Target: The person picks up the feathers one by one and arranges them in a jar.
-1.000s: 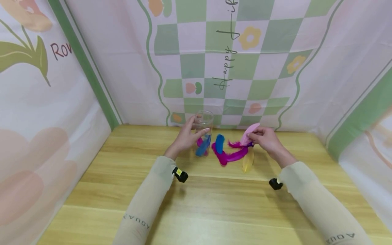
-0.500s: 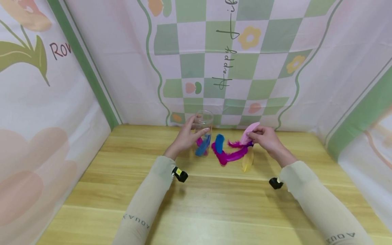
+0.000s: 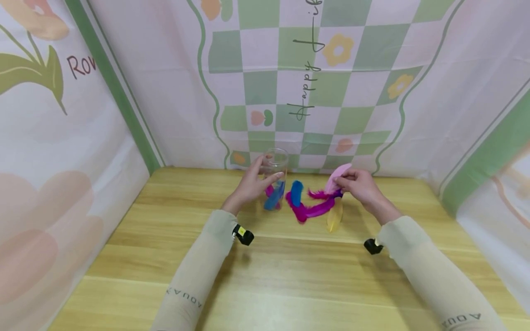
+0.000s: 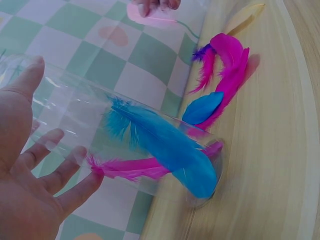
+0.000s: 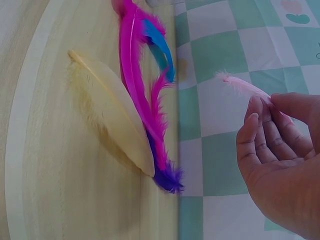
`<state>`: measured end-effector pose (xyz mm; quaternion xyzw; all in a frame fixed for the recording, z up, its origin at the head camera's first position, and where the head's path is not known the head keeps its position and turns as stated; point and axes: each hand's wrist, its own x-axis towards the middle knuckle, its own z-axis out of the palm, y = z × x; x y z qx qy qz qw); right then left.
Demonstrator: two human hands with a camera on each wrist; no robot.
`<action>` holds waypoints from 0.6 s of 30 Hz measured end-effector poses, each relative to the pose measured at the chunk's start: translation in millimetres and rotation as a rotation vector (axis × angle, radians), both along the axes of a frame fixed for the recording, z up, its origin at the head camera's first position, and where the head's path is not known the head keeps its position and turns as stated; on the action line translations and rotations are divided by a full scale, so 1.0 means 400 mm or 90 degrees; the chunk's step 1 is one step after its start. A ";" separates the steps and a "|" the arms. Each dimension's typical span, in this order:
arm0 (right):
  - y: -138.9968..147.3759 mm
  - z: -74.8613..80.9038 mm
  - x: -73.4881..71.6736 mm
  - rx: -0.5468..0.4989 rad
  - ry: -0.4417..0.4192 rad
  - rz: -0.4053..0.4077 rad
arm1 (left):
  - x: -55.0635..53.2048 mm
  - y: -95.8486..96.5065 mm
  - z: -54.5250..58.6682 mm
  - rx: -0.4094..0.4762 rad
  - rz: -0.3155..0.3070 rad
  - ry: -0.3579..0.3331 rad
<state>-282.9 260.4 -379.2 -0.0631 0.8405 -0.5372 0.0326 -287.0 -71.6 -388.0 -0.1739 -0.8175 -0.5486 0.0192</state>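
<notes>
A tall clear glass [image 3: 276, 166] stands upright near the back of the table, with blue feathers [image 4: 167, 145] and a magenta feather [image 4: 135, 169] inside it. My left hand [image 3: 251, 183] holds the glass from its left side, thumb on the near side and fingers behind. To the right, my right hand [image 3: 363, 187] pinches a light pink feather [image 3: 337, 177] between thumb and fingertips, raised above the table. Below it lie magenta feathers [image 3: 316, 210], a blue feather [image 3: 296, 193], a purple feather [image 5: 167, 181] and a pale yellow feather [image 5: 112, 112], partly overlapping.
The light wooden table [image 3: 265, 280] reaches back to a hanging cloth [image 3: 323, 96] with a green and white check print. More printed cloth [image 3: 54, 197] hangs along the left and right sides. The loose feathers lie between the two hands.
</notes>
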 end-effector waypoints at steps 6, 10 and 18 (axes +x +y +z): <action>-0.005 0.008 0.003 0.002 -0.002 0.003 | -0.001 0.000 -0.002 -0.001 -0.002 0.006; -0.008 0.013 0.006 0.006 -0.005 0.005 | -0.003 -0.001 -0.004 -0.003 -0.003 0.011; -0.011 0.014 0.001 0.006 -0.006 0.004 | -0.007 -0.004 -0.009 0.005 -0.009 0.016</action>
